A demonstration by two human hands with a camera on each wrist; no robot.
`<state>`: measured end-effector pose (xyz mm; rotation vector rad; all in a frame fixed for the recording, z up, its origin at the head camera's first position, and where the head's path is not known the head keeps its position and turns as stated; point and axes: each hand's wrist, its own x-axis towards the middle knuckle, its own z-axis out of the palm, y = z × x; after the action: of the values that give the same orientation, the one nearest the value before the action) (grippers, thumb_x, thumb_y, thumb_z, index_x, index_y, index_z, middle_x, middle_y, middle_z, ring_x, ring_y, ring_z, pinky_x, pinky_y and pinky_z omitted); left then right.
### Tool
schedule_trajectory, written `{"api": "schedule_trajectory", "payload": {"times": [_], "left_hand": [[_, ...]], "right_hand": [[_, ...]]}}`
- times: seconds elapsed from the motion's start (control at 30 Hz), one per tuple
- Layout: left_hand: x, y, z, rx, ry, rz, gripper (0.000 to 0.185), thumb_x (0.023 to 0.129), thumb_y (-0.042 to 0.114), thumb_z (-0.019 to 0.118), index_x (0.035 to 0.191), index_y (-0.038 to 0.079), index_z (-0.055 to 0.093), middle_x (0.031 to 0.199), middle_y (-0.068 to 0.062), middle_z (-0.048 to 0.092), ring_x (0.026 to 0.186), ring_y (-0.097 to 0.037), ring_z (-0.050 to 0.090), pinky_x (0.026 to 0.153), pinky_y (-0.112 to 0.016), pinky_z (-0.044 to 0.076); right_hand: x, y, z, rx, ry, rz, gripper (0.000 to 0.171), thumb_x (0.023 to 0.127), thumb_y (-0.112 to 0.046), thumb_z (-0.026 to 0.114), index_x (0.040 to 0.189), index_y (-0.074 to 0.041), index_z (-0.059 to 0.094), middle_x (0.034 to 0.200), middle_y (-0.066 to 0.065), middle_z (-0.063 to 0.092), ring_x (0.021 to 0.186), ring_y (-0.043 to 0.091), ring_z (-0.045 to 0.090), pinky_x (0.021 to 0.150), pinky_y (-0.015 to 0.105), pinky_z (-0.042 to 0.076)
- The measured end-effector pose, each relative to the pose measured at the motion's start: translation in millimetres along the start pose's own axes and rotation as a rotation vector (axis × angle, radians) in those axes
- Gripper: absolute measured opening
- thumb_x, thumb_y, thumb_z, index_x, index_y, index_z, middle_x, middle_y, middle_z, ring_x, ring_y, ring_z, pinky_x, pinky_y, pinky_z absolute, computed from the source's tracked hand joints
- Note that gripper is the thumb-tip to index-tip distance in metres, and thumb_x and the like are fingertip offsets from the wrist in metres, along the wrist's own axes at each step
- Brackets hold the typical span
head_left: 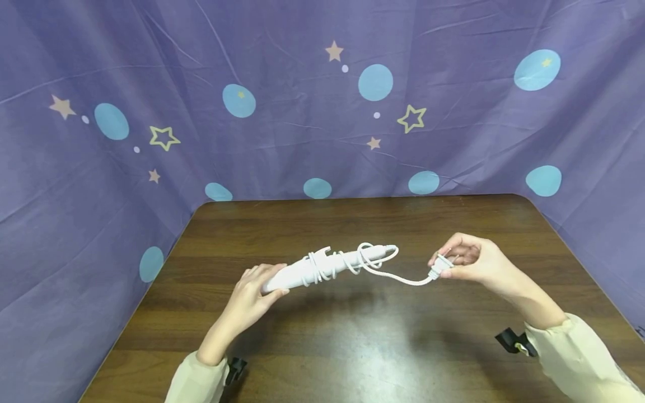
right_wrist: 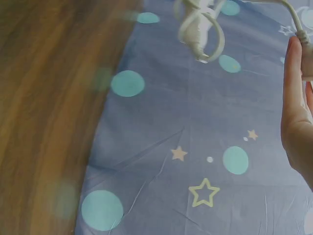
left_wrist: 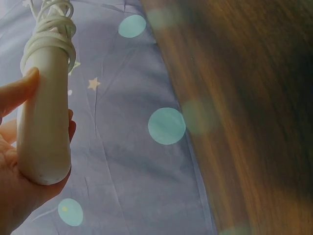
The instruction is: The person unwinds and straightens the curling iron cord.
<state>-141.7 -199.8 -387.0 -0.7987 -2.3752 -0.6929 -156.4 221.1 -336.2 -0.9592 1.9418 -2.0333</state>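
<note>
In the head view, a white wand-shaped electric appliance (head_left: 292, 275) is held above the table, tilted slightly up to the right. Its white cord (head_left: 408, 281) is wound round the body in several loops, and a free length runs right to the plug (head_left: 440, 266). My left hand (head_left: 254, 291) grips the thick rounded end, thumb on the near side; the left wrist view shows this smooth end (left_wrist: 45, 122) close up. My right hand (head_left: 471, 260) pinches the plug between thumb and fingers, prongs pointing up and right. The appliance's exact kind cannot be told.
A brown wooden table (head_left: 353, 336) lies below both hands. Purple cloth (head_left: 302, 140) with blue dots and stars hangs at the back and both sides. Black straps (head_left: 515, 341) sit by the cream sleeves (head_left: 579, 352).
</note>
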Motion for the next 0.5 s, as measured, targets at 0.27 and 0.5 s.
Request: {"api": "schedule_trajectory", "payload": {"times": [0.27, 0.5], "left_hand": [[-4.0, 2.0, 0.9, -0.012, -0.034, 0.026, 0.047, 0.062, 0.016, 0.077, 0.104, 0.002, 0.063, 0.089, -0.005, 0.063, 0.079, -0.016, 0.056, 0.068, -0.032, 0.039], [-4.6, 5.9, -0.2, -0.041, -0.049, 0.025, 0.048, 0.062, 0.018, 0.077, 0.105, 0.004, 0.062, 0.092, -0.004, 0.062, 0.082, -0.015, 0.056, 0.069, -0.032, 0.039]], "right_hand": [[13, -5, 0, 0.142, 0.221, -0.042, 0.027, 0.076, 0.018, 0.053, 0.093, -0.003, 0.057, 0.091, 0.01, 0.067, 0.084, 0.016, 0.063, 0.072, 0.028, 0.049], [14, 87, -74, 0.415, 0.274, -0.154, 0.031, 0.079, 0.013, 0.053, 0.11, 0.009, 0.05, 0.102, 0.026, 0.059, 0.095, 0.033, 0.058, 0.08, 0.039, 0.044]]}}
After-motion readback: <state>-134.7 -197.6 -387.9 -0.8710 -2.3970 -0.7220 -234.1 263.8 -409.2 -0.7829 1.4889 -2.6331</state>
